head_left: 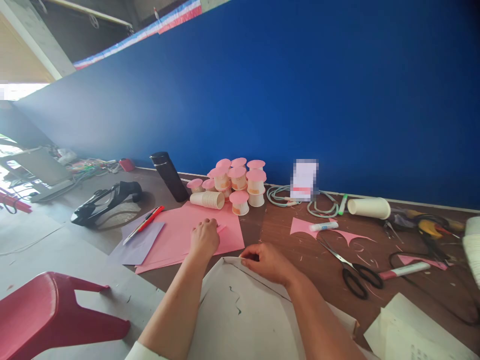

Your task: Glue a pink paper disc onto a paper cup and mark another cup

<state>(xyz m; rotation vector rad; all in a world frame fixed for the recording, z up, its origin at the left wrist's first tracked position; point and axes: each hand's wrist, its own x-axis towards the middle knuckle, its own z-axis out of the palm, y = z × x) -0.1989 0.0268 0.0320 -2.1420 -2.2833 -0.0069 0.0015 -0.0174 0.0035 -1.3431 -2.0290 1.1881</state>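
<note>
My left hand (205, 237) rests over pink paper sheets (168, 232) with its fingers curled, and a small raised bit of pink paper shows at its fingertips. In a loose curl, my right hand (267, 262) has thumb and fingers brought together at the top edge of a white sheet-like thing (247, 315) with dark lines on it; what lies between the fingertips is hidden. Just beyond the left hand lies a nested stack of paper cups (208, 200). Behind it stand several cup pieces joined in pairs, with pink round tops (239, 197).
Left are a cutter knife (144, 225) on lilac paper (144, 245), a black bottle (168, 175) and a red stool (45, 310). On the right lie scissors (350, 270), a glue stick (324, 226), a marker (407, 270), pink scraps (303, 226) and a white cup (369, 207). A blue partition (300, 90) stands behind.
</note>
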